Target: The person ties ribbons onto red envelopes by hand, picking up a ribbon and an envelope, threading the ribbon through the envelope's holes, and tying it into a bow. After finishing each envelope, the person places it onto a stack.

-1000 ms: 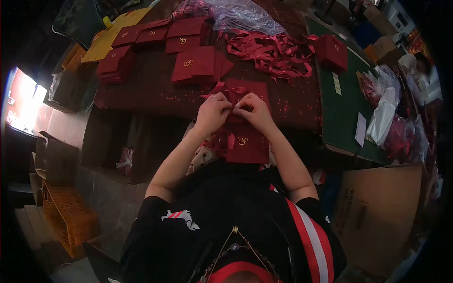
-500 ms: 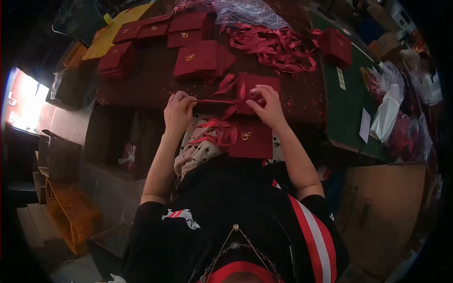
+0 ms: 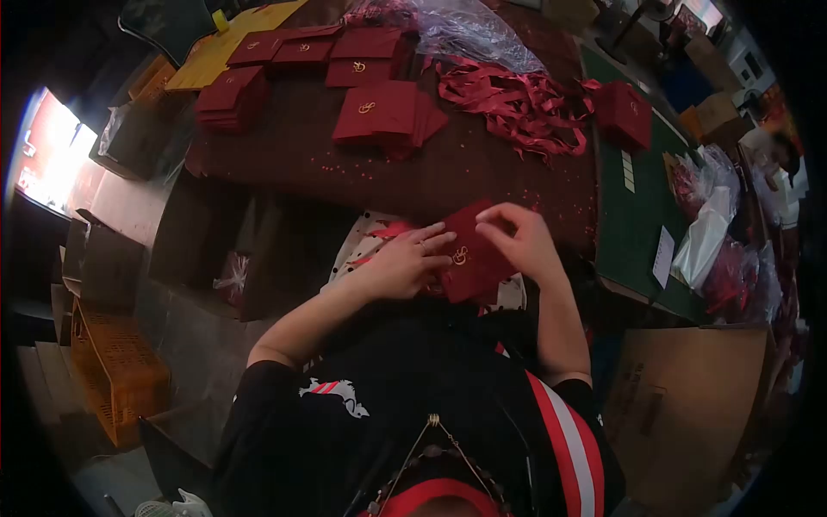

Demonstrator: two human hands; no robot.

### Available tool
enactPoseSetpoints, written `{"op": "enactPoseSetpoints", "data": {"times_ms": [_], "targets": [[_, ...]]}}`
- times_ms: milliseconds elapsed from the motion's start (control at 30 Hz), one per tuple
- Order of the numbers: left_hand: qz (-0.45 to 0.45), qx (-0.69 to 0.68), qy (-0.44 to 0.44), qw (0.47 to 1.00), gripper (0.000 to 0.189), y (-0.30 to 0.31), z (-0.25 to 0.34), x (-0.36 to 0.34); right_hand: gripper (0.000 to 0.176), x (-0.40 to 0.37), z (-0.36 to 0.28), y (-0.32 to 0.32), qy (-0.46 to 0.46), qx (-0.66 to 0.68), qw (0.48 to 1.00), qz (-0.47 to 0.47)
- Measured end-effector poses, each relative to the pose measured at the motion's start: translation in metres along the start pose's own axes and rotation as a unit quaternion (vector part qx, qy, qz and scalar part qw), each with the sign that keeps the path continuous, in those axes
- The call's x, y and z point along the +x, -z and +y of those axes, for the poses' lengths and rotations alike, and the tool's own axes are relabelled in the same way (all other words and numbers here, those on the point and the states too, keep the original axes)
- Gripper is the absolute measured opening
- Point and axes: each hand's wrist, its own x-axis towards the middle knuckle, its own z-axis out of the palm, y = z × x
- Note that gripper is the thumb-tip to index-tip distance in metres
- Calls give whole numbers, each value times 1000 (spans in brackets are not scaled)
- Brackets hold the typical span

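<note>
A dark red card or pouch [image 3: 474, 271] with a gold emblem lies tilted over my lap, just below the table's front edge. My left hand [image 3: 409, 261] rests on its left side, fingers spread, with a ring on one finger. At its upper right edge, my right hand [image 3: 524, 239] has thumb and forefinger pinched at the card. Red ribbon [image 3: 388, 231] shows behind my left hand, over spotted cloth [image 3: 351, 250]. Whatever lies under the card is hidden.
Stacks of red pouches [image 3: 379, 112] stand on the brown table [image 3: 284, 168]. A heap of red ribbons [image 3: 517, 103] lies beside clear plastic [image 3: 474, 34]. A red stack [image 3: 622, 116] sits at right, an orange crate [image 3: 116, 370] at lower left, a cardboard box [image 3: 689, 405] at lower right.
My left hand has let go of the stretched ribbon and come right and down onto the card. My right hand has moved down and right, its fingers closing. The piece on the table edge has gone from there.
</note>
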Motion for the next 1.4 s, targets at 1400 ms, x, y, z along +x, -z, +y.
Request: {"op": "enactPoseSetpoints", "data": {"times_ms": [1400], "targets": [[169,232,217,933,76,36,-85,40,24,109,121,36,201,-396,882,159]]}}
